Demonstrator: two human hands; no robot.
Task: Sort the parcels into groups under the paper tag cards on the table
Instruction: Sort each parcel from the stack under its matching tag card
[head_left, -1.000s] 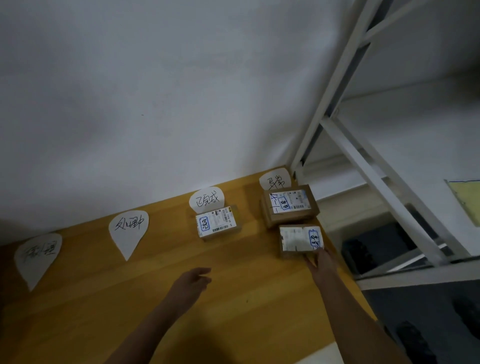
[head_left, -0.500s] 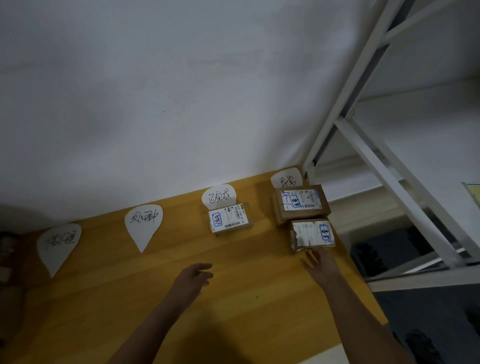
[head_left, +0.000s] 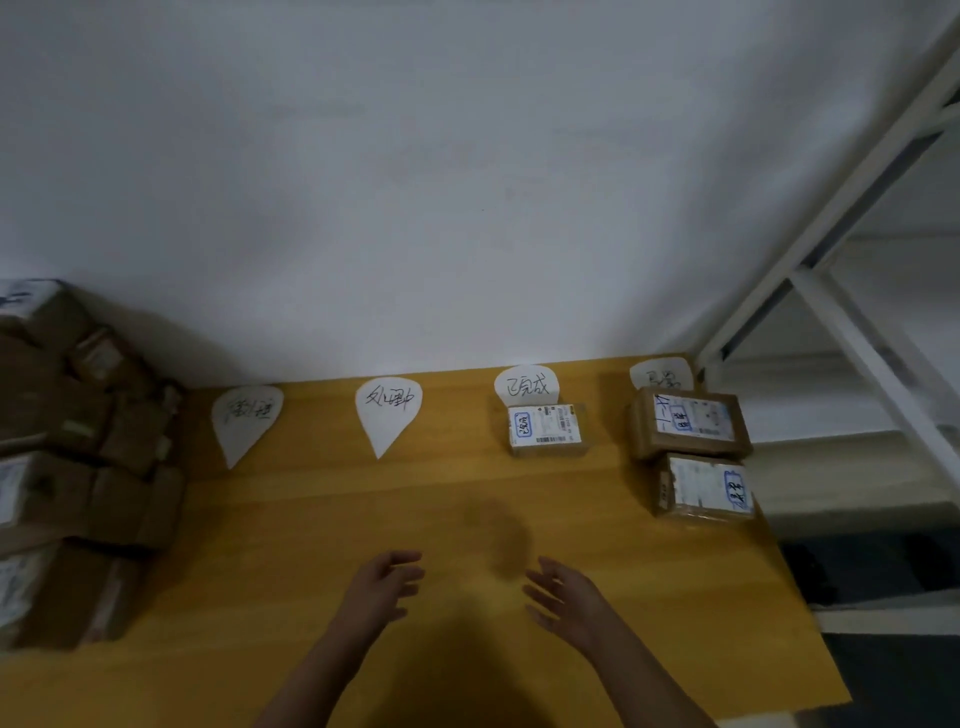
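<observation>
Wooden tabletop (head_left: 311, 519): sorted parcels (head_left: 691, 423) sit grouped under their tag cards (head_left: 527, 387) toward the far-right corner; unsorted pile (head_left: 78, 467) lines the left edge; my left hand (head_left: 382, 587) and right hand (head_left: 563, 597) hover empty, fingers relaxed.

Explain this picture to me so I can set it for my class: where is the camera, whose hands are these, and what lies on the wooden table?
There is no machine here. A person wears one wide-angle camera on the head, looking forward and down, so the two forearms coming in from the bottom are their own. The left hand and the right hand are open above the table and hold nothing.

Four handwritten paper tags lie along the far edge: first card, second card, third card and fourth card. A single parcel sits under the third. A rear parcel and a front parcel sit under the fourth. A pile of brown parcels sits at the left, and a white metal rack stands on the right.
</observation>
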